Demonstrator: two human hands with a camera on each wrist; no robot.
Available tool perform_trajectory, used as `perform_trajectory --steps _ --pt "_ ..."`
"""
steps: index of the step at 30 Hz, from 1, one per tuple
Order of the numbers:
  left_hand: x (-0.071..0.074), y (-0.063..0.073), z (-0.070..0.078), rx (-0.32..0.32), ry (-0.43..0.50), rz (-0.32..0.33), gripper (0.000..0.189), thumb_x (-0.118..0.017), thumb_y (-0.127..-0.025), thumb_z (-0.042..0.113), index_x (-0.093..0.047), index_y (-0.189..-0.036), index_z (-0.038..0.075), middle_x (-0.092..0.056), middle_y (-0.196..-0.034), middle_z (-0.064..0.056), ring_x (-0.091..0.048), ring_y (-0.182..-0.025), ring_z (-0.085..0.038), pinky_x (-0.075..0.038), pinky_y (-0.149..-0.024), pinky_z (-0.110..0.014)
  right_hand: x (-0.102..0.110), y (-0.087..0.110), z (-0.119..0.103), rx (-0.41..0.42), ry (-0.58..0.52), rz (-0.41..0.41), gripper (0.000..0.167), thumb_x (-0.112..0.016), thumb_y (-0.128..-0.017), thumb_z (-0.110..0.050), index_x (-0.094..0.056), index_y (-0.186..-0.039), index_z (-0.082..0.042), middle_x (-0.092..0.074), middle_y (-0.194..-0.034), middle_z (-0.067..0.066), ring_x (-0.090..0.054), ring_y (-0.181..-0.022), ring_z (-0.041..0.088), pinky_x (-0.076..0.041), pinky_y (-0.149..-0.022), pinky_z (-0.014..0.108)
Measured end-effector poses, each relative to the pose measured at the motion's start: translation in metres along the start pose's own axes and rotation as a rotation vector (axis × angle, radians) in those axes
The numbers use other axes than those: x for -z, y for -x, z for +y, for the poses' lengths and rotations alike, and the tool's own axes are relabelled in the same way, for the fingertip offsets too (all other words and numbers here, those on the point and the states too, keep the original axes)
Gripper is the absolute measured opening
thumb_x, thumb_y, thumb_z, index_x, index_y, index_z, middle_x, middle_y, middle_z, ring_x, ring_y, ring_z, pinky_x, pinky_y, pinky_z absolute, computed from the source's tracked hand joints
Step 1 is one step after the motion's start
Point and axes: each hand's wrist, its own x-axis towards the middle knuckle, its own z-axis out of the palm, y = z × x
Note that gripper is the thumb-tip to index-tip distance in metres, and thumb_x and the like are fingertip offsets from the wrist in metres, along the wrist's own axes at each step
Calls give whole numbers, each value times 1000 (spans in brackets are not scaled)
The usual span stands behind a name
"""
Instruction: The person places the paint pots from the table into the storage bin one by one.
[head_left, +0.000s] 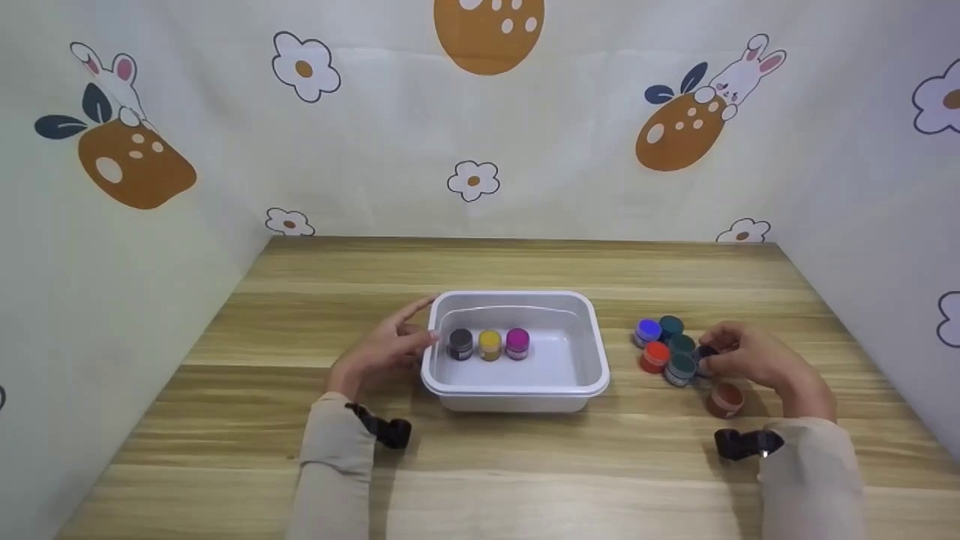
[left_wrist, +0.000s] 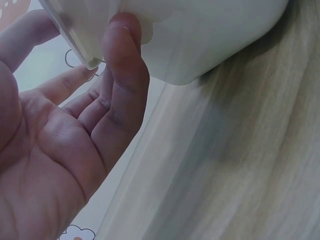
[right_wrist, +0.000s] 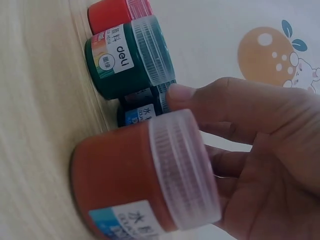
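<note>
Here: right-hand fingers (head_left: 718, 358) curled round a dark paint jar (head_left: 706, 355), jar standing on the desk (head_left: 525, 465) at the right edge of the jar cluster. Right hand (head_left: 754, 360) seen from the right wrist view with one fingertip against the dark jar's clear lid (right_wrist: 162, 97). Brown paint jar (head_left: 725, 398) just beside the hand, nearer the person, apart from the cluster. Dark green paint jar (right_wrist: 127, 60) and red paint jar (head_left: 654, 355) next to the held jar, touching one another; blue-violet paint jar (head_left: 647, 331) and further teal jars at the far side of the cluster.

Left-hand fingers (left_wrist: 122, 75) straight and released, tips resting against the left outer wall of the white plastic tub (head_left: 589, 330). Left hand (head_left: 386, 346) flat beside the tub, palm toward it. Inside the tub, in one row near the left wall: grey paint jar (head_left: 460, 343), yellow paint jar (head_left: 490, 344), magenta paint jar (head_left: 517, 343), upright, side by side.
</note>
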Motion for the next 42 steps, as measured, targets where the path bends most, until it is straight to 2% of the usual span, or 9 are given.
perform_trajectory --steps 6,8,14,16,21,29,34,37,42 --pt "0 0 0 1 6 -9 77 -66 -92 19 -25 -158 17 -65 -115 -18 -64 -87 -16 -56 -81 -34 3 2 -3 8 44 89 50 -71 -89 -21 -57 -126 9 -61 -121 28 -59 -109 38 -47 -94 51" --pt "0 0 0 4 10 -7 78 -66 -92 19 -25 -158 17 -65 -115 -18 -64 -87 -16 -56 -81 -34 5 3 -5 20 43 123 50 -70 -91 -23 -56 -126 10 -62 -120 28 -58 -112 40 -46 -95 53" --pt "0 1 1 6 -3 -4 77 -65 -92 20 -25 -158 18 -66 -116 -18 -65 -88 -17 -56 -82 -35 8 6 -22 55 39 225 53 -69 -93 -26 -55 -129 9 -63 -119 27 -59 -111 37 -50 -87 33" --pt "0 2 1 7 -8 -3 77 -65 -93 20 -25 -158 18 -66 -116 -18 -64 -88 -17 -56 -83 -36 8 6 -32 76 44 254 53 -68 -94 -27 -55 -130 9 -64 -119 27 -60 -110 37 -51 -85 31" --pt "1 2 2 10 -12 -1 76 -65 -93 19 -25 -158 18 -65 -115 -19 -64 -87 -18 -56 -83 -37 3 7 -61 146 33 299 53 -66 -95 -29 -55 -133 6 -61 -124 27 -58 -115 42 -52 -92 51" --pt "0 2 3 -7 11 -18 77 -64 -92 17 -25 -158 19 -64 -118 -22 -64 -85 -17 -57 -82 -37 -25 -3 -111 254 -34 274 47 -69 -93 -21 -57 -131 4 -60 -127 24 -59 -114 37 -51 -97 51" --pt "1 3 3 -6 28 -19 77 -64 -93 17 -25 -158 19 -64 -118 -21 -64 -85 -16 -57 -82 -35 -50 -16 -137 356 -74 265 39 -70 -90 -8 -61 -124 8 -64 -118 23 -62 -107 33 -54 -94 45" --pt "1 2 2 -8 19 -16 76 -64 -93 17 -25 -158 20 -65 -115 -18 -63 -86 -17 -56 -82 -35 -66 -24 -150 379 -94 239 38 -71 -89 -5 -61 -122 9 -64 -116 22 -63 -105 32 -55 -92 42" --pt "-2 0 2 1 6 -15 76 -65 -93 18 -26 -158 22 -66 -114 -17 -62 -87 -19 -56 -82 -36 -89 -37 -164 378 -41 175 36 -72 -88 -5 -63 -120 8 -65 -113 21 -62 -104 31 -55 -92 44"
